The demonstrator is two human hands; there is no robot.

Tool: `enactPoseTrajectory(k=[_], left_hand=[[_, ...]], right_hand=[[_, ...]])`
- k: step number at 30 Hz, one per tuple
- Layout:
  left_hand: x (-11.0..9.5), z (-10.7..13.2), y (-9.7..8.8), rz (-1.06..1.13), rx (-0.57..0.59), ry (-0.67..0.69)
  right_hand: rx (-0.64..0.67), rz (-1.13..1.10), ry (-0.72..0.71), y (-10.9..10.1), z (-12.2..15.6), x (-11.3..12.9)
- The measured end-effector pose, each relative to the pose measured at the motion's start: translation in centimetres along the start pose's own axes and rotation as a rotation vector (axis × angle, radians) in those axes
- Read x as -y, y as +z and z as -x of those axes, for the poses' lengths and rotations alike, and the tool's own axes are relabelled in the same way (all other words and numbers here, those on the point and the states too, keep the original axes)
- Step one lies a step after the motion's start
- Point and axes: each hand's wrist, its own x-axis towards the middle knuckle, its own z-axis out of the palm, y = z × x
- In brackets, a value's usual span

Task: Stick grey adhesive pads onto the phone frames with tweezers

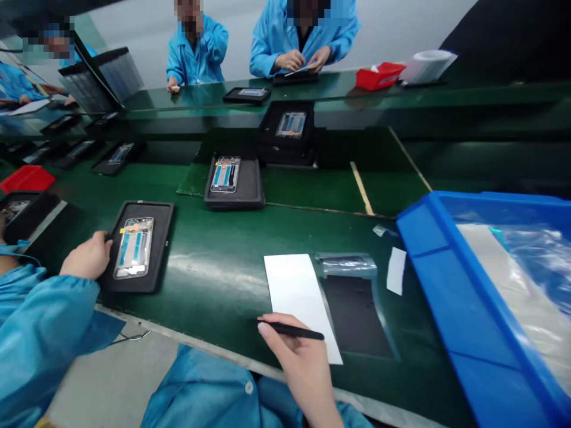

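Note:
My left hand grips the left edge of a black tray. In that tray lies an opened phone frame with blue strips, a yellow tab and a silvery lower end. My right hand holds a slim black pen-like tool between thumb and fingers, its narrower end pointing left. Whether it is a pair of tweezers I cannot tell. Beneath that hand is a white sheet. Right of the sheet, and partly under its edge, a dark film sheet lies with a clear border.
A blue bin with plastic-wrapped items stands at the right, beside a small white slip. Further back are another black tray with a phone frame and a tray stack. Co-workers sit across the bench; another person's hand shows at far left.

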Motion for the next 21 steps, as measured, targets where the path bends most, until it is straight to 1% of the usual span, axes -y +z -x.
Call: enactPoseTrajectory(k=[1, 2, 4, 5, 6, 9, 11, 12, 14, 16, 18, 21], left_hand=[[-1.0, -0.6, -0.5, 0.034, -0.031, -0.035], [-2.5, -1.1, -0.8, 0.081, -0.052, -0.06], [-6.4, -1.6, -0.6, 0.218, -0.046, -0.067], [-8.8, -1.7, -0.1, 0.31, -0.003, -0.056], [-11.4, -1.9, 0.6, 0.412, 0.073, -0.044], [-18.7, -2.4, 3.2, 0.725, 0.337, -0.079], [-22.3, -2.8, 4.5, 0.906, 0.453, -0.122], [-23.6, -3.0, 5.0, 0.982, 0.488, -0.146], [-25.0, -3.2, 5.4, 1.107, 0.522, -0.196], [-25.3, -3.2, 5.5, 1.203, 0.527, -0.234], [-24.8, -3.0, 5.3, 1.285, 0.517, -0.246], [-22.9, -2.4, 4.8, 1.381, 0.481, -0.208]], right_hand=[[0.012, -0.002, -0.001, 0.0, 0.0, -0.1], [0.021, -0.007, -0.006, -0.1, 0.0, -0.2], [0.041, -0.015, -0.026, -0.1, 0.0, -0.5], [0.049, -0.015, -0.036, -0.2, 0.0, -0.7], [0.055, -0.014, -0.043, -0.2, 0.0, -0.9], [0.069, -0.007, -0.059, -0.2, 0.2, -1.4], [0.074, -0.002, -0.074, -0.2, 0.4, -1.6], [0.074, -0.001, -0.082, -0.2, 0.5, -1.6], [0.069, -0.004, -0.098, -0.2, 0.7, -1.6], [0.062, -0.013, -0.112, -0.2, 0.9, -1.4], [0.06, -0.023, -0.124, -0.2, 0.9, -1.1], [0.059, -0.047, -0.126, -0.2, 0.9, -0.6]])
